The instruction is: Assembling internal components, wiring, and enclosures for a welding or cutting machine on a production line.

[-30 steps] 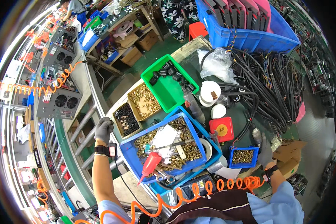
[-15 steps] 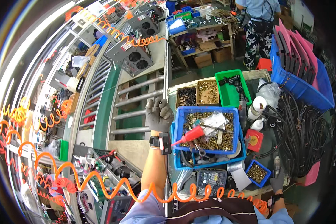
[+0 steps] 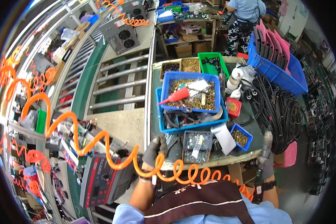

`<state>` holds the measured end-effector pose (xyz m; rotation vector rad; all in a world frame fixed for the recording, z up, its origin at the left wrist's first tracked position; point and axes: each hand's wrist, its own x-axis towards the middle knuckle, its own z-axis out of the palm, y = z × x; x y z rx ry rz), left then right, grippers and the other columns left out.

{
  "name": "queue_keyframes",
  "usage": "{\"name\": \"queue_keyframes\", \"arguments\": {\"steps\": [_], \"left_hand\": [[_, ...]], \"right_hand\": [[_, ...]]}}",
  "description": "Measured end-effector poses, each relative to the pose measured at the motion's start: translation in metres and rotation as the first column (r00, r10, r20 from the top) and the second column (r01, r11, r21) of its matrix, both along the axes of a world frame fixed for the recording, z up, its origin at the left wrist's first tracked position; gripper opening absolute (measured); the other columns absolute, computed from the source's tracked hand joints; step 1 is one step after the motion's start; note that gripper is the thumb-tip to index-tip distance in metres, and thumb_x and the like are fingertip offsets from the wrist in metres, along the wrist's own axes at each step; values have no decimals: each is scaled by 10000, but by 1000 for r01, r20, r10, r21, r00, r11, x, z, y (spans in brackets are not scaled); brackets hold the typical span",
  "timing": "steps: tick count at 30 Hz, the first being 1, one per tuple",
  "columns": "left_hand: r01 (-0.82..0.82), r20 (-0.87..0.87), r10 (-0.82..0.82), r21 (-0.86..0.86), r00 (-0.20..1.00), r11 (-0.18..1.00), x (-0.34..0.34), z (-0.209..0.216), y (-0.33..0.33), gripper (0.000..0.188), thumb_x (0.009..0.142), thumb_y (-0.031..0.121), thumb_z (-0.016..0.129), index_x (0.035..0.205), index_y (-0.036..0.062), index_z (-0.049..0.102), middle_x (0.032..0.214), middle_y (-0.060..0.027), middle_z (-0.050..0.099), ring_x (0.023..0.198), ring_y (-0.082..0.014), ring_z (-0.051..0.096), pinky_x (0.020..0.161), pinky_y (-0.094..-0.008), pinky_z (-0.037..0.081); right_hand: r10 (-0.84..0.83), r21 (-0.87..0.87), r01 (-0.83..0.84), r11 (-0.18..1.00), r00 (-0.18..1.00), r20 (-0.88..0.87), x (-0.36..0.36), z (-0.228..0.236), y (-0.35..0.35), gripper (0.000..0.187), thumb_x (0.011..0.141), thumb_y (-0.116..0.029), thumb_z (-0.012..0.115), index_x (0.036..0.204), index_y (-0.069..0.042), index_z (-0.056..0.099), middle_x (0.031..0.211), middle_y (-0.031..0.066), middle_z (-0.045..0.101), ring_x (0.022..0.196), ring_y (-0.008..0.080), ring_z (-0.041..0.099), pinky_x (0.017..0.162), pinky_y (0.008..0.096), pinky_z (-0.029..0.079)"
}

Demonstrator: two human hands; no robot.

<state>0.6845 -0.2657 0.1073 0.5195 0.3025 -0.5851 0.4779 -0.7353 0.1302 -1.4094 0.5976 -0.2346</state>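
Note:
My right hand [image 3: 267,168], in a dark glove, is wrapped round a slim power screwdriver [image 3: 266,146] at the bench's right front corner. The tool is upright in the view, its thin tip pointing away from me. My left hand [image 3: 154,151], also gloved, is at the bench's near left corner with fingers loosely bent; I see nothing held in it. Beside it lie thin pale strips in clear plastic [image 3: 170,141]. A box of small silver screws [image 3: 197,146] stands farther right. Near the screwdriver is a small blue bin of brass fittings [image 3: 240,136].
An orange coiled hose [image 3: 112,158] stretches across in front of me. A blue bin [image 3: 217,91] of brass parts holds a red-capped bottle [image 3: 175,96]. Black cables [image 3: 280,112] are heaped at the right. Conveyor rollers [image 3: 119,82] run at the left. Another person [image 3: 246,22] stands beyond.
My left hand has come back from beside the rollers to the bench's near corner. My right hand has drawn the screwdriver toward me and left. The whole view has shifted.

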Motion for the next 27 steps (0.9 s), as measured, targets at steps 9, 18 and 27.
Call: {"name": "queue_keyframes", "arguments": {"steps": [9, 18, 27], "left_hand": [[-30, 49, 20, 214, 999, 976, -188, -8, 79, 183, 974, 220, 575, 1049, 52, 572, 780, 8, 525, 549, -67, 425, 472, -212, 338], [-462, -142, 551, 399, 822, 792, -280, -6, 138, 231, 973, 186, 579, 1097, -5, 615, 755, 14, 523, 546, -60, 426, 460, -208, 315], [-558, -15, 558, 15, 830, 830, -275, 6, 142, 241, 1035, 252, 473, 1099, 27, 529, 679, 26, 449, 458, -58, 318, 417, -195, 277]], "right_hand": [[820, 178, -801, 572, 557, -131, 44, -10, 171, 765, 628, -194, 780, 1315, -25, 489, 946, 87, 648, 830, 135, 619, 695, 273, 499], [980, 59, -990, -129, -137, -147, 24, -21, 305, 719, 690, -163, 801, 1324, -30, 490, 1106, 58, 595, 975, 161, 566, 894, 317, 451], [912, 49, -975, -218, -221, -345, 17, 37, 324, 939, 723, -300, 823, 1489, -68, 331, 1332, 123, 552, 1213, 213, 536, 1022, 343, 414]]}}
